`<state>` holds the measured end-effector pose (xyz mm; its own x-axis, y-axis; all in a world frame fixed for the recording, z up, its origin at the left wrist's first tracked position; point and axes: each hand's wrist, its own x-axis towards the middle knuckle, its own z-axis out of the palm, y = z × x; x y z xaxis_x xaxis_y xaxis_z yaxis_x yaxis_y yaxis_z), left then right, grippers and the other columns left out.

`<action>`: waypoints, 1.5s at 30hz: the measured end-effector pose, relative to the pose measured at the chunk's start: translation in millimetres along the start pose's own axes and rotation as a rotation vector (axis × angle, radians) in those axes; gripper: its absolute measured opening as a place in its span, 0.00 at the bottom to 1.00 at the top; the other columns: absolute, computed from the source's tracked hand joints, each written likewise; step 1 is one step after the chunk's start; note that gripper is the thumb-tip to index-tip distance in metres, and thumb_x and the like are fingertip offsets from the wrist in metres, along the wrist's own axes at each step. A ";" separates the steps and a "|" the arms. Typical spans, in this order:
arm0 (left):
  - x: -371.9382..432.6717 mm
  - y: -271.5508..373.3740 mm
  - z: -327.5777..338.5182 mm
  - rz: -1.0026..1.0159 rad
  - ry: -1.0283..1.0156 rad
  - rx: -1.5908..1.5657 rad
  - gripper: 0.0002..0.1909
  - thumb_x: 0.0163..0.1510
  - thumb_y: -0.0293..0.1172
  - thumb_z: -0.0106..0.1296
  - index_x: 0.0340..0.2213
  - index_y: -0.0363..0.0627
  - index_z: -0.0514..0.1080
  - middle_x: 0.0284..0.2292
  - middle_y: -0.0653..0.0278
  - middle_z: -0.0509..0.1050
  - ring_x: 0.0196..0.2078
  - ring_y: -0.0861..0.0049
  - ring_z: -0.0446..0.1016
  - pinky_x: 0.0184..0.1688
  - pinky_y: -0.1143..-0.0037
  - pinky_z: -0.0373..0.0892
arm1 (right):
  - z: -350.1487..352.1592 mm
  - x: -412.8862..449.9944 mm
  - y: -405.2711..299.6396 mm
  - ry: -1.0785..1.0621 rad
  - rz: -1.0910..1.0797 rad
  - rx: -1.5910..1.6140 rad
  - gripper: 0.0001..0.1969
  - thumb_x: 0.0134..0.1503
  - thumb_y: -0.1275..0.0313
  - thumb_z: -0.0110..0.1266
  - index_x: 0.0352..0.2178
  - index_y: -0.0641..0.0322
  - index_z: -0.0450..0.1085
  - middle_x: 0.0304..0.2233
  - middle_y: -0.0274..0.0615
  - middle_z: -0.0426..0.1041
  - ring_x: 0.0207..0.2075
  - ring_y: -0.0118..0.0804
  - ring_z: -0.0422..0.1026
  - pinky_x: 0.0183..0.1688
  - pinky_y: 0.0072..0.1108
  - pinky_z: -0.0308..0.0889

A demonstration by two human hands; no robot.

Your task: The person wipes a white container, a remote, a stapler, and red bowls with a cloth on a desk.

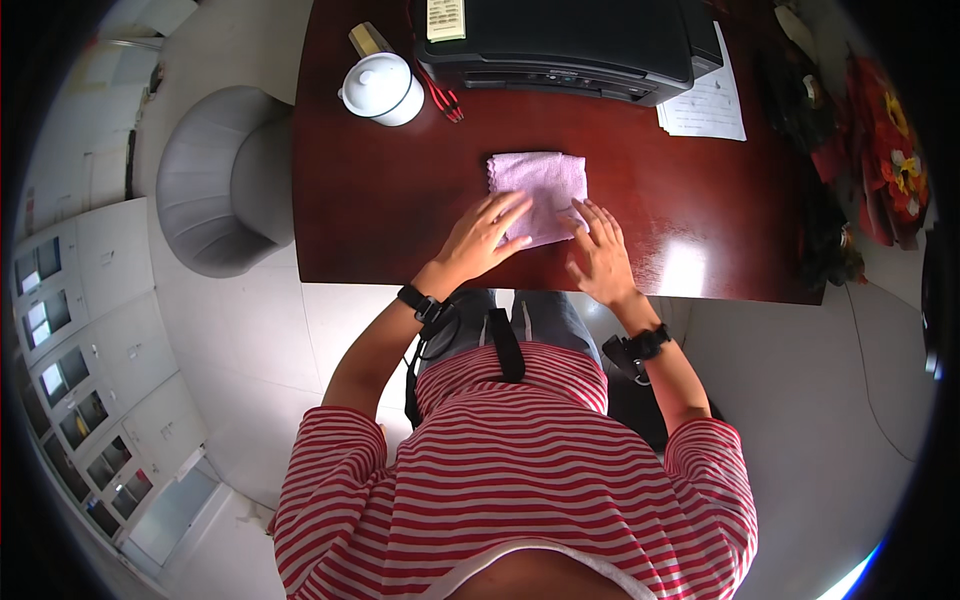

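Note:
A pink cloth with a scalloped left edge (541,180), folded into a rough square, lies on the reddish-brown wooden desk (375,217) in front of me. My left hand (481,232) is over the cloth's lower left side, fingers spread and slightly blurred. At its lower right side is my right hand (600,251), fingers apart and a little bent. Neither hand grips anything; whether the fingertips touch the cloth cannot be told. A strap with a dark device is on each wrist.
A black Epson printer (555,45) stands at the desk's back, a calculator-like keypad (446,19) on it. Left of it are a lidded white mug (384,90) and red-black cables (446,101). Printed papers (705,105) lie right. A grey chair (217,180) stands left, artificial flowers (900,165) far right.

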<state>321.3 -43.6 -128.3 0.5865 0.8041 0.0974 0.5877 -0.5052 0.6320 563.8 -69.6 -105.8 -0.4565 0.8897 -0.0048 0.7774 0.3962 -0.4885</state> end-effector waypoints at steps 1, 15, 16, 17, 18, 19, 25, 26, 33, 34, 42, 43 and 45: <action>3.6 -4.2 1.8 -0.025 0.071 0.075 0.27 0.52 0.36 0.53 0.52 0.41 0.62 0.54 0.55 0.62 0.55 0.62 0.62 0.57 0.67 0.59 | 6.6 3.7 -2.1 0.041 -0.016 0.000 0.31 0.47 0.70 0.53 0.55 0.55 0.58 0.60 0.46 0.53 0.63 0.45 0.49 0.64 0.37 0.44; -30.0 -66.4 10.6 -0.223 0.079 0.445 0.32 0.53 0.37 0.47 0.55 0.31 0.56 0.59 0.49 0.56 0.63 0.62 0.51 0.65 0.66 0.47 | 109.1 121.4 -46.7 0.096 -0.161 -0.249 0.32 0.53 0.67 0.44 0.60 0.64 0.51 0.62 0.47 0.53 0.63 0.41 0.51 0.65 0.32 0.42; -43.3 -70.2 7.0 -0.243 0.084 0.514 0.33 0.54 0.38 0.46 0.56 0.31 0.54 0.59 0.49 0.55 0.64 0.62 0.50 0.65 0.66 0.46 | 113.4 123.4 -57.6 0.068 -0.183 -0.160 0.33 0.51 0.68 0.45 0.60 0.64 0.50 0.62 0.47 0.52 0.64 0.41 0.50 0.65 0.31 0.42; -52.9 -75.2 4.5 -0.245 0.080 0.514 0.33 0.54 0.38 0.46 0.56 0.31 0.54 0.59 0.49 0.55 0.64 0.62 0.50 0.65 0.66 0.46 | 119.1 130.0 -65.3 0.071 -0.216 -0.148 0.34 0.51 0.68 0.46 0.60 0.64 0.50 0.62 0.48 0.52 0.64 0.41 0.51 0.65 0.31 0.42; -56.2 -76.3 -2.1 -0.260 0.083 0.492 0.32 0.54 0.37 0.45 0.56 0.30 0.54 0.59 0.49 0.55 0.64 0.62 0.50 0.65 0.66 0.46 | 123.6 133.2 -68.2 0.083 -0.242 -0.126 0.35 0.50 0.68 0.47 0.60 0.64 0.50 0.62 0.48 0.52 0.64 0.41 0.51 0.65 0.31 0.42; -56.8 -76.4 -6.1 -0.272 0.086 0.469 0.32 0.54 0.37 0.45 0.56 0.30 0.54 0.59 0.49 0.54 0.64 0.62 0.50 0.65 0.66 0.46 | 126.7 135.2 -68.6 0.096 -0.264 -0.104 0.35 0.50 0.68 0.48 0.60 0.63 0.50 0.62 0.47 0.51 0.64 0.41 0.51 0.65 0.32 0.42; 13.8 -56.6 14.8 -0.142 0.040 0.402 0.31 0.53 0.36 0.45 0.55 0.29 0.57 0.60 0.49 0.53 0.64 0.61 0.49 0.65 0.65 0.44 | 92.3 109.2 -19.9 0.140 0.023 -0.129 0.31 0.55 0.67 0.45 0.60 0.59 0.52 0.62 0.44 0.52 0.64 0.38 0.51 0.65 0.30 0.43; 25.4 -52.0 20.6 -0.110 0.043 0.376 0.31 0.53 0.36 0.45 0.55 0.30 0.56 0.60 0.50 0.53 0.64 0.62 0.50 0.65 0.65 0.44 | 86.9 101.1 -12.8 0.151 0.084 -0.161 0.30 0.56 0.67 0.45 0.60 0.59 0.52 0.62 0.44 0.52 0.64 0.39 0.51 0.65 0.31 0.44; 22.5 -55.1 26.1 -0.013 0.045 0.326 0.33 0.53 0.36 0.45 0.58 0.34 0.53 0.61 0.52 0.51 0.65 0.65 0.47 0.66 0.67 0.43 | 96.0 71.9 -18.3 0.069 0.123 -0.294 0.34 0.60 0.56 0.36 0.61 0.69 0.45 0.64 0.52 0.45 0.66 0.48 0.42 0.65 0.43 0.33; 13.1 -59.2 16.2 0.007 0.016 0.316 0.34 0.53 0.37 0.45 0.58 0.34 0.52 0.61 0.52 0.51 0.65 0.65 0.48 0.65 0.68 0.44 | 99.1 74.6 -23.1 0.060 0.089 -0.273 0.35 0.60 0.54 0.36 0.61 0.70 0.46 0.64 0.52 0.45 0.66 0.48 0.42 0.65 0.43 0.33; -79.4 -61.4 -15.4 -0.232 0.010 0.236 0.37 0.52 0.36 0.48 0.59 0.31 0.49 0.61 0.48 0.50 0.65 0.61 0.48 0.65 0.66 0.45 | 123.3 95.2 -80.9 -0.238 -0.169 -0.272 0.41 0.57 0.45 0.35 0.60 0.70 0.46 0.64 0.52 0.44 0.66 0.47 0.41 0.66 0.38 0.33; -89.3 -65.2 -19.5 -0.264 0.005 0.254 0.38 0.53 0.36 0.48 0.59 0.30 0.48 0.61 0.47 0.50 0.65 0.60 0.48 0.65 0.65 0.45 | 128.3 104.6 -83.3 -0.309 -0.227 -0.273 0.42 0.57 0.44 0.34 0.61 0.70 0.46 0.64 0.52 0.44 0.66 0.46 0.41 0.66 0.36 0.32; -118.9 -71.9 -34.0 -0.370 0.025 0.289 0.39 0.51 0.36 0.50 0.57 0.24 0.49 0.60 0.42 0.51 0.64 0.54 0.49 0.64 0.62 0.46 | 138.9 130.3 -108.1 -0.383 -0.374 -0.248 0.42 0.58 0.42 0.29 0.61 0.68 0.47 0.64 0.52 0.45 0.66 0.45 0.41 0.67 0.32 0.32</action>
<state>190.4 -92.3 -159.1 0.2968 0.9521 -0.0737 0.8881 -0.2468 0.3877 360.1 -28.0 -174.9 -0.8069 0.5527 -0.2084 0.5906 0.7493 -0.2996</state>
